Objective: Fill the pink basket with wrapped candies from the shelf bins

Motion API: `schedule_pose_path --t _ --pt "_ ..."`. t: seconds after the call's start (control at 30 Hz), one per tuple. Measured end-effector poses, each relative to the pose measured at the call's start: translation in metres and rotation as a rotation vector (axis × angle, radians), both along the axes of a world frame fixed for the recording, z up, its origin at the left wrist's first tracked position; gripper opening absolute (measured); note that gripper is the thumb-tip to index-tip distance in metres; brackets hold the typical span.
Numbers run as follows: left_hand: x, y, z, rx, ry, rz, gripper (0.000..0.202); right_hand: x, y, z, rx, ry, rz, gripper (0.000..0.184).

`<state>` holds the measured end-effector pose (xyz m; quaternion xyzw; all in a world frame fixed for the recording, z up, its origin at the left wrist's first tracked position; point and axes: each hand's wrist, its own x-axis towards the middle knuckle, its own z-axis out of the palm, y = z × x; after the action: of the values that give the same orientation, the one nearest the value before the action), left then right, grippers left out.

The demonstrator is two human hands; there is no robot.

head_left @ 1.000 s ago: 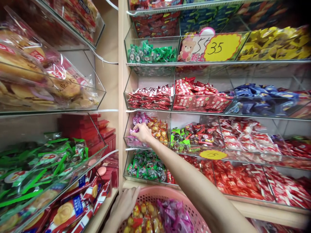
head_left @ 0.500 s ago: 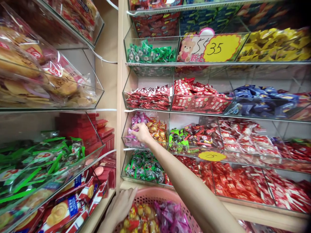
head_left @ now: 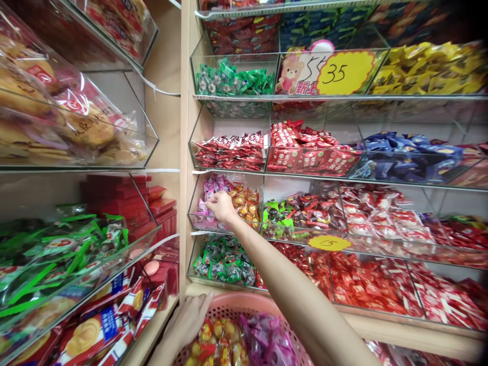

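Note:
My right hand (head_left: 221,207) reaches into the bin of pink-wrapped candies (head_left: 214,184), its thumb and fingers pinched on a pink wrapper at the left side. Gold-wrapped candies (head_left: 246,201) lie just right of that hand in the same bin. Low in the view, my left hand (head_left: 189,317) grips the rim of a pink perforated basket (head_left: 244,301); part of its fingers is hidden behind the rim. Inside the basket are a clear pack of gold-and-red candies (head_left: 221,340) and a heap of purple-wrapped candies (head_left: 269,340).
Clear-walled bins rise in tiers ahead, with green-wrapped candies (head_left: 224,262) below my right hand and red packets (head_left: 305,152) above. A yellow price tag (head_left: 330,243) hangs on a shelf edge. At left, angled shelves hold bagged pastries (head_left: 87,122) and green packets (head_left: 68,244).
The view has shifted slightly, so the shelves sit a little further left. My right hand stays pinched among the pink candies; my left hand stays at the basket rim.

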<state>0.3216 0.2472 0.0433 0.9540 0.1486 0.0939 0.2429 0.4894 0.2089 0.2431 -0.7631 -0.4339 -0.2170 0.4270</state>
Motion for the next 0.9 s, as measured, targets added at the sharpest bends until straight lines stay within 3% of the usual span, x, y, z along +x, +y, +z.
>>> schedule_pose_path --t 0.23,0.63,0.73,0.9 --pt "-0.002 0.0 0.0 -0.004 -0.024 -0.012 0.056 0.0 -0.005 0.001 0.068 0.025 0.034 0.029" --pt "-0.001 0.002 -0.003 -0.018 -0.045 -0.007 0.056 0.009 -0.011 -0.002 0.324 0.094 0.01 0.023" --pt "0.0 0.003 -0.003 -0.011 -0.031 -0.001 0.056 0.002 -0.018 -0.001 0.435 0.102 0.016 0.019" --pt "0.001 0.002 -0.003 0.011 -0.034 0.005 0.059 -0.032 -0.054 -0.004 0.581 0.067 0.169 0.015"
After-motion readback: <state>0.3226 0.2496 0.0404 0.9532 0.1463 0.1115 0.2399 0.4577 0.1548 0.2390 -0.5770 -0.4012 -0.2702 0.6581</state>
